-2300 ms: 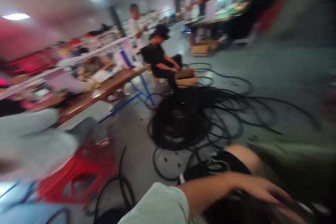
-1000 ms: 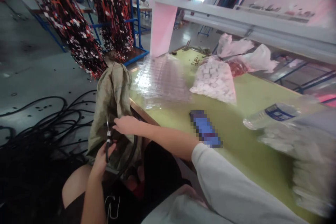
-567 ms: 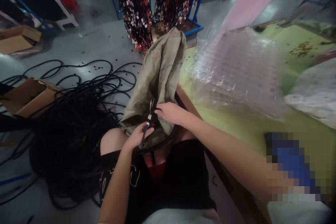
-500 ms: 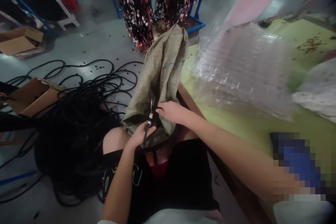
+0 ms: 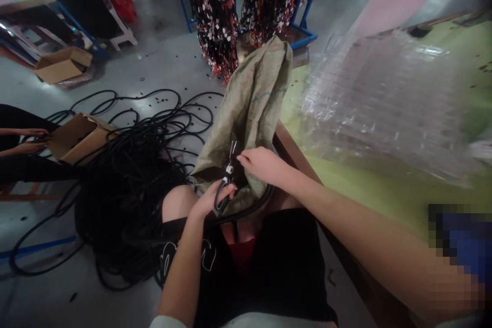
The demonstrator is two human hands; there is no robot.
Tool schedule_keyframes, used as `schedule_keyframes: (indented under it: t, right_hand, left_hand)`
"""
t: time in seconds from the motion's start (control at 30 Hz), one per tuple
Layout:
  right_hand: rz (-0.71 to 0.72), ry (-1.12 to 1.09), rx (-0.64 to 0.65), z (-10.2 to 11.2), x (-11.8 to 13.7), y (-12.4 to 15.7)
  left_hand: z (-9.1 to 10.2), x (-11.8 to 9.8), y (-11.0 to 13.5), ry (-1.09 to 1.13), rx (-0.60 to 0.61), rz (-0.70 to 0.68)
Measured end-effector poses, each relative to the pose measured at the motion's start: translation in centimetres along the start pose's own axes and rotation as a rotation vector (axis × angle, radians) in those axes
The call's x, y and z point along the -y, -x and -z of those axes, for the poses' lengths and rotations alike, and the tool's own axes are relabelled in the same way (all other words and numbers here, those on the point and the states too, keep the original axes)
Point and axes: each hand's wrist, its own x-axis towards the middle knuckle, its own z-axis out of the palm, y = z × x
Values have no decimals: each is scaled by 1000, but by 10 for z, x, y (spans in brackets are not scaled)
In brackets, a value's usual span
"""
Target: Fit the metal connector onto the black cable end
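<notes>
At sack (image 5: 249, 107) mouth, left hand (image 5: 209, 202) gripping cable (image 5: 225, 189)

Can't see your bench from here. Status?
Left hand gripping black cable end. Right hand on olive woven sack. Black cable pile on floor beside.

Grey concrete floor (image 5: 161, 61) strewn with loose black cables (image 5: 126, 174), blue metal racks (image 5: 303, 5), cardboard boxes (image 5: 63, 64), green surface (image 5: 384, 189).

one head-worn view, close above the lap, looking steeply down past the table edge (image 5: 307, 164).
</notes>
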Motion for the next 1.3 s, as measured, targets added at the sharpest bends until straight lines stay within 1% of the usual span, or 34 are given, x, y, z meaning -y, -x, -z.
schedule_keyframes:
  t: [0.13, 0.27, 0.3, 0.37, 0.43, 0.5, 0.57, 0.63, 0.73, 0.87, 1.0, 1.13, 1.2, 1.3]
  right_hand:
    - [3, 0, -71, 4, 5, 3]
    - [58, -17, -137, 4, 5, 4]
    - [71, -25, -137, 3, 4, 4]
    - [65, -42, -136, 2, 3, 4]
    - [6, -57, -156, 2, 3, 3]
    - [-62, -76, -180, 1, 3, 3]
    - [-90, -117, -210, -1, 1, 3]
    - [-89, -176, -236, -3, -1, 2]
    - [-85, -229, -246, -5, -4, 1]
    - [-95, -231, -277, -5, -4, 1]
    - [-121, -154, -296, -4, -2, 1]
    - [-150, -75, -259, -3, -4, 0]
    - [-131, -71, -231, -3, -5, 1]
    - [-77, -86, -221, -4, -7, 2]
  left_hand:
    - [6, -3, 3, 56, 94, -17]
    - [6, -6, 4, 110, 284, -14]
    - [5, -6, 4, 108, 300, -12]
    - [2, -6, 2, 101, 257, -21]
    - [0, -5, 0, 98, 170, -42]
    - [0, -3, -2, 83, 134, -61]
    - [1, -1, -4, 65, 142, -76]
    - [1, 1, -5, 59, 156, -89]
    - [2, 2, -6, 55, 145, -93]
    - [3, 1, -6, 48, 112, -92]
    - [2, 2, -8, 63, 106, -92]
    - [0, 4, -9, 98, 108, -82]
    - [0, 4, -10, 115, 106, -86]
    - [2, 4, -10, 118, 96, -95]
